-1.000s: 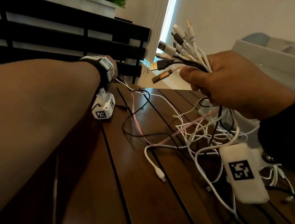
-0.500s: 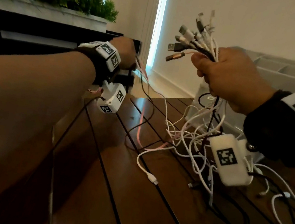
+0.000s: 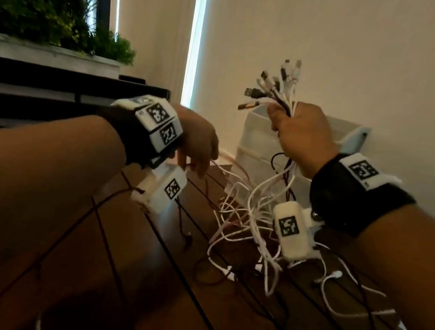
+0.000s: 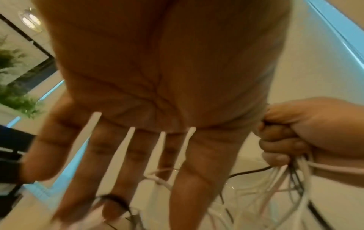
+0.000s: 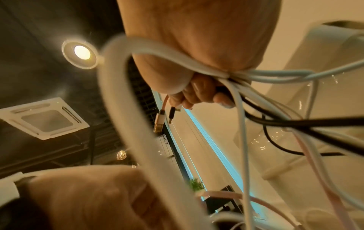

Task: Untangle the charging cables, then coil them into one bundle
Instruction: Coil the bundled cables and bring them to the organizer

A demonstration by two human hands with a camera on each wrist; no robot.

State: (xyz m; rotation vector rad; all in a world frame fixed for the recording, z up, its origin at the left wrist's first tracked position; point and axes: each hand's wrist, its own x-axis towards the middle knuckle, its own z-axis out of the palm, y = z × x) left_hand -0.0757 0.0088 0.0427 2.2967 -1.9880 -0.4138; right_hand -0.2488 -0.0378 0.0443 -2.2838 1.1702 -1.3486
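My right hand (image 3: 301, 138) is raised above the table and grips a bunch of charging cables just below their plugs (image 3: 275, 88), which fan out upward. White, pink and black cables (image 3: 243, 226) hang from the fist in a tangle onto the wooden table (image 3: 213, 322). In the right wrist view the fingers (image 5: 199, 95) curl round the strands (image 5: 240, 118), with two USB plugs (image 5: 160, 123) sticking out. My left hand (image 3: 196, 144) hangs to the left of the bunch, fingers straight and spread (image 4: 138, 155), with thin cables (image 4: 159, 180) crossing behind them.
A white plastic bin (image 3: 254, 145) stands against the wall behind the cables. A dark railing (image 3: 37, 82) with a planter of greenery (image 3: 48, 15) runs along the left. Loose cable ends (image 3: 336, 275) trail over the table's right side.
My right hand has lifted the bunch of plugs higher. My left hand has come closer to the hanging cables and dropped its spread fingers toward them.
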